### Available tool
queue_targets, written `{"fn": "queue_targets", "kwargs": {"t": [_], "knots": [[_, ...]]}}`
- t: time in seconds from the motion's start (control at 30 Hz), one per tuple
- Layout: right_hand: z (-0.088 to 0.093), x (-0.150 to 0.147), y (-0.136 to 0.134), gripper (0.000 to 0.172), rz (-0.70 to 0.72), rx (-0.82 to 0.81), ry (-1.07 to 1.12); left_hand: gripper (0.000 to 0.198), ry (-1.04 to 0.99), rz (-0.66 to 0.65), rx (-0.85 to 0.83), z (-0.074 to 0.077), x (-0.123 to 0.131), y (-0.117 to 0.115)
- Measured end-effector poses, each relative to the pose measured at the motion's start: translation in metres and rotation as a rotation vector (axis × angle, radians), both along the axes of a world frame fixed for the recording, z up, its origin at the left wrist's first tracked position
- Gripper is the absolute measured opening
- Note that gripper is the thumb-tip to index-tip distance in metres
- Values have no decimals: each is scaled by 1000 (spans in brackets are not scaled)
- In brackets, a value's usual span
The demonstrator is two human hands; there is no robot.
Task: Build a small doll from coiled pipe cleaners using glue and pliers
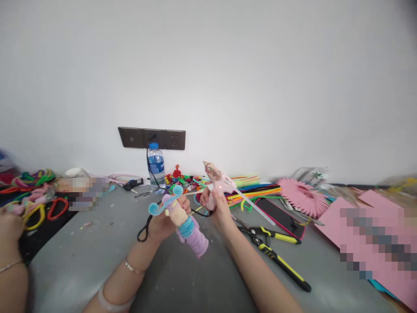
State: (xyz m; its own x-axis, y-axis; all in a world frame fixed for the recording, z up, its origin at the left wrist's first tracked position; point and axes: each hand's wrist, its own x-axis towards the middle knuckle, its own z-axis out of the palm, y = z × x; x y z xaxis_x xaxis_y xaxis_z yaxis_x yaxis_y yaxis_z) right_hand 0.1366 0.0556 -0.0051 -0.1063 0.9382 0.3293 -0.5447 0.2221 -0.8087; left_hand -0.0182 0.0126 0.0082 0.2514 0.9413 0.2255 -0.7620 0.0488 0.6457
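Note:
In my left hand (166, 221) is a fuzzy pipe-cleaner figure (186, 226) with a lilac lower part, a blue band, a cream middle and a lilac top with blue curled ends. The fingers are wrapped round its back. My right hand (218, 206) grips the handle of a pale pink glue gun (223, 184); its brownish, crusted nozzle points up and left, and a long translucent glue stick (256, 206) sticks out of its rear. The gun and the figure are apart. A black cord loop (143, 232) hangs by my left wrist.
A water bottle (156, 167) stands by the wall socket (152, 138). Colourful pipe cleaners (254, 190), yellow-black pliers (282, 261), a dark phone-like slab (280, 217) and a pink pleated ring (304, 198) lie rightward. Another person's hand (9, 234) is at far left near scissors (35, 217).

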Motion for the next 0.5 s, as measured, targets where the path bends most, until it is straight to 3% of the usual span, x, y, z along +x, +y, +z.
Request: {"fn": "queue_targets", "kwargs": {"t": [0.2, 0.5], "knots": [[-20, 11, -22, 49, 1, 18, -146, 47, 25, 122, -42, -4, -13, 11], [-23, 19, -40, 48, 103, 63, -395, 45, 119, 92, -46, -9, -19, 15]]}}
